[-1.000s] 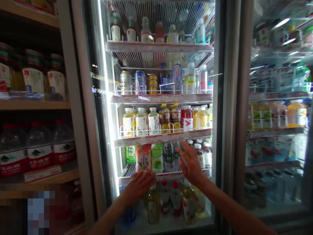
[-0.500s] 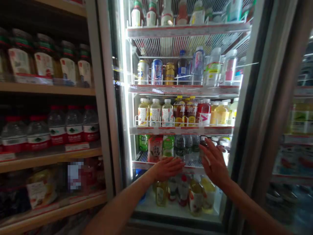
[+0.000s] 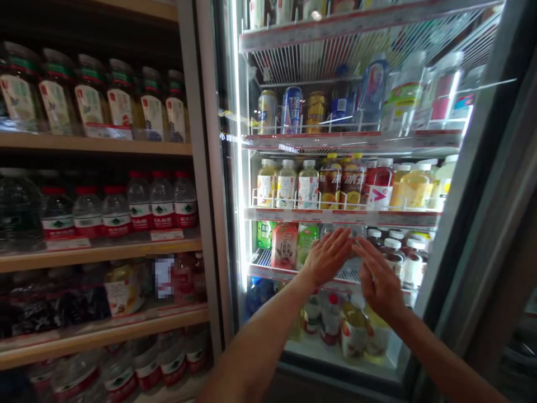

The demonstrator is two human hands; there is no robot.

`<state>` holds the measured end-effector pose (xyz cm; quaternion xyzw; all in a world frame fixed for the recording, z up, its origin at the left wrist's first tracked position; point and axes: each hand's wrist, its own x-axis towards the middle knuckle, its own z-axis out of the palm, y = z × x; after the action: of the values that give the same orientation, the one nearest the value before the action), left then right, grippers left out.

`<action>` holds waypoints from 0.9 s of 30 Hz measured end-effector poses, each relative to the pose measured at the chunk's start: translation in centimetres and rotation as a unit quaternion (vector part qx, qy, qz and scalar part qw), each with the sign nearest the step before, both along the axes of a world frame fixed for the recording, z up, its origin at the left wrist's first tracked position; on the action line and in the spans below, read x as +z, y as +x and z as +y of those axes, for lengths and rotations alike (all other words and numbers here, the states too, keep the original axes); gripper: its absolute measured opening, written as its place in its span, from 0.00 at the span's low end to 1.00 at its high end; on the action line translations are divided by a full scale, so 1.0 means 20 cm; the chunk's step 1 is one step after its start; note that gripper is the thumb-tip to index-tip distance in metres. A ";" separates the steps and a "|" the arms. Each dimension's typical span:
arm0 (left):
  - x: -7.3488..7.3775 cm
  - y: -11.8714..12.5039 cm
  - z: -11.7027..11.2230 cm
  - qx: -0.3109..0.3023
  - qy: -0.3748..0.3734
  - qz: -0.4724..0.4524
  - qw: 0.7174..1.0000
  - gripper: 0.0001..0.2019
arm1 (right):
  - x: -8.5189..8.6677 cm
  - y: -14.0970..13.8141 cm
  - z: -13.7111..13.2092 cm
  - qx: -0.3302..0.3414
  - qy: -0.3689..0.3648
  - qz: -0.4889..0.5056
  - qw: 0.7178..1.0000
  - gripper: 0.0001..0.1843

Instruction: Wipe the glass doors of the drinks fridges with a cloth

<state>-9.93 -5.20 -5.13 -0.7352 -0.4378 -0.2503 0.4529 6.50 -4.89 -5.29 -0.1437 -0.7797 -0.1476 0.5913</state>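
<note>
Both of my hands are raised in front of a lit drinks fridge (image 3: pixel 344 215), and I see nothing held in either. My left hand (image 3: pixel 329 257) is stretched out flat, palm down, hiding part of the lower shelf next to a green drink pack (image 3: pixel 307 238). Close to its fingertips is my right hand (image 3: pixel 380 282), index finger extended and the other fingers loosely bent. Whether the fingertips touch each other cannot be made out. A red drink pack (image 3: pixel 284 246) stands left of my left hand, and white-capped dark bottles (image 3: pixel 393 254) stand behind my right.
Wooden shelves (image 3: pixel 104 252) at the left hold red-capped water bottles (image 3: pixel 163 198) and several tea bottles (image 3: pixel 90 95). Reflections cross the fridge front. Inside, cans (image 3: pixel 291 109) and juice bottles (image 3: pixel 380 182) line the upper shelves. A dark frame (image 3: pixel 465 240) borders its right side.
The view has turned left, so the fridge sits further right and more of the wooden shelves shows. My hands have come together, and my right fingers have bent more.
</note>
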 end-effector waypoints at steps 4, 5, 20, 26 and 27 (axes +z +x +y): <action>-0.02 -0.03 -0.01 0.044 0.024 -0.107 0.993 0.31 | -0.03 -0.22 0.02 0.011 -0.034 0.037 0.999 0.29; -0.04 -0.07 -0.03 0.038 0.040 -0.113 0.992 0.33 | -0.03 -0.29 0.02 0.002 -0.032 0.048 0.998 0.29; -0.22 -0.25 -0.13 0.062 0.106 -0.154 0.980 0.37 | -0.10 0.30 0.37 -0.308 -0.001 0.242 0.920 0.24; -0.25 -0.23 -0.14 0.054 0.097 -0.176 0.978 0.36 | -0.22 -0.15 0.19 -0.197 0.085 -0.025 0.976 0.22; -0.25 -0.23 -0.15 0.053 0.098 -0.177 0.978 0.35 | -0.24 -0.15 0.18 -0.186 0.105 -0.074 0.974 0.21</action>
<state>-14.55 -8.17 -10.16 -0.6074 -0.5225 -0.3937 0.4505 3.44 -1.38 -10.05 -0.2117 -0.7609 -0.3465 0.5061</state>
